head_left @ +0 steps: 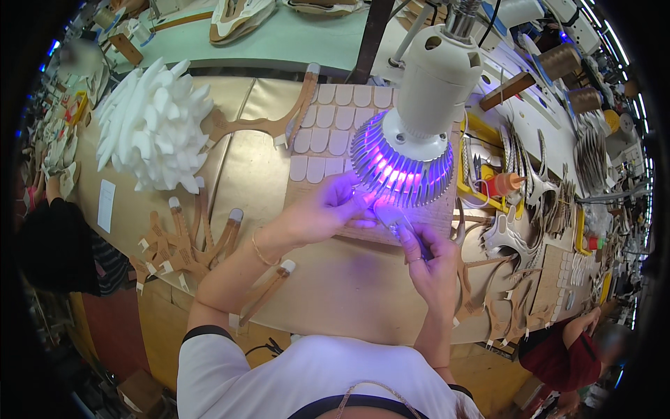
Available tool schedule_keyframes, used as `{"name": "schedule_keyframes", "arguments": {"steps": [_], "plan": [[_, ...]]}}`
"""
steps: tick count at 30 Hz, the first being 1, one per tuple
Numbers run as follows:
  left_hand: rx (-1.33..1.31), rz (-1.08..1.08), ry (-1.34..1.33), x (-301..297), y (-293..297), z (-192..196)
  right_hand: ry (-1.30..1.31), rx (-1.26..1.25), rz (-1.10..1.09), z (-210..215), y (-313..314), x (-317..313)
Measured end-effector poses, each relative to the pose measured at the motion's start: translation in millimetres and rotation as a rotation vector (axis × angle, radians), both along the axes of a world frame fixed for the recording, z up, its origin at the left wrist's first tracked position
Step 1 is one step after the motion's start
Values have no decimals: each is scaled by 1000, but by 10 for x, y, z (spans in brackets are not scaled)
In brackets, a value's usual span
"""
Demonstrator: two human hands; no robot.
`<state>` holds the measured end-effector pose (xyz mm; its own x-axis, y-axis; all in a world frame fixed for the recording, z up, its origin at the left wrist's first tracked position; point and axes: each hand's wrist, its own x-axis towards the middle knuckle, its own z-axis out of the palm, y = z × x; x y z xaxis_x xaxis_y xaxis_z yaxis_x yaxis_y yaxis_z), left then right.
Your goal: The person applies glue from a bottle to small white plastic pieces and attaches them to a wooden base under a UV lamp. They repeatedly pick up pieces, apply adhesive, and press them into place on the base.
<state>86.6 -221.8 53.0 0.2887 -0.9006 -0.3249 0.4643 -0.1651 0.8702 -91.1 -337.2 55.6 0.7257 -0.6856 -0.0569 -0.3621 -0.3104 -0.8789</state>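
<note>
Both my hands meet under the purple-lit rim of a white lamp (403, 153). A small flat pale piece (392, 215), tinted purple by the light, lies between them. My right hand (431, 260) is closed, pinching the lower end of this piece between thumb and fingers. My left hand (326, 211) reaches in from the left, its thumb and index finger pinched at the piece's upper end; what exactly they grip is lost in the glare. Behind the hands lies a cardboard sheet (300, 199) bearing rows of white rounded tabs (321, 141).
A spiky white foam-like bundle (153, 126) stands at the left. Brown strap-shaped pieces (183, 253) with pale tips lie near my left forearm. To the right, a yellow tray (481, 129) holds an orange-capped bottle (504, 184), beside more straps (497, 318). Other people sit at both sides.
</note>
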Motion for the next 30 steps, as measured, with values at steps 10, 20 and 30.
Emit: {"name": "schedule_keyframes", "arguments": {"steps": [10, 20, 30], "plan": [[-64, 67, -159, -42, -140, -97, 93, 30, 0, -79, 18, 17], [-132, 172, -105, -111, -173, -111, 68, 199, 104, -61, -42, -10], [-29, 85, -118, -189, -144, -210, -3, 193, 73, -109, -7, -29]]}}
